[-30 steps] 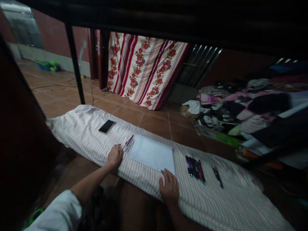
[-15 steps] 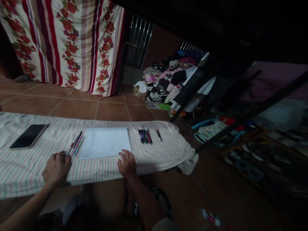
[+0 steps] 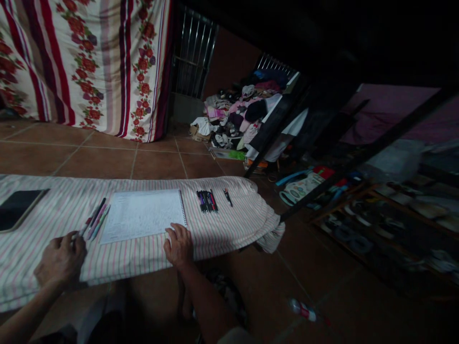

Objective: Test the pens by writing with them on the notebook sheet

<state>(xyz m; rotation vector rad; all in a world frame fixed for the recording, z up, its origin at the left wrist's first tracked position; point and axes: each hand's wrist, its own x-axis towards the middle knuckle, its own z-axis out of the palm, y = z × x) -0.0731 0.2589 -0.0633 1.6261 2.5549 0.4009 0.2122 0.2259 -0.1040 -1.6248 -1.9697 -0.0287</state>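
Note:
My left hand [image 3: 61,259] is closed at the near end of a few pens, its fingers curled on a pen [image 3: 85,226] with a reddish part. Beside that pen lie a dark pen [image 3: 97,211], a pinkish one and a light green one [image 3: 99,223], roughly side by side. An open spiral notebook [image 3: 143,215] with faint writing lies flat to the right of them. My right hand [image 3: 179,244] rests with fingers stretched on the notebook's near right corner. Farther right, several dark pens [image 3: 207,202] lie in a row, with a separate pen [image 3: 227,197] past them.
A striped cloth [image 3: 229,234] covers the table. A phone or tablet [image 3: 19,209] lies at its left. Beyond hang a flowered curtain [image 3: 86,71] and a heap of clothes [image 3: 236,114]. A shoe rack [image 3: 358,224] stands right; a plastic bottle [image 3: 303,309] lies on the floor.
The view has swung a little to the right, so the table and its things sit farther left. My left hand has drawn slightly back from the notebook; my right hand stays on its corner.

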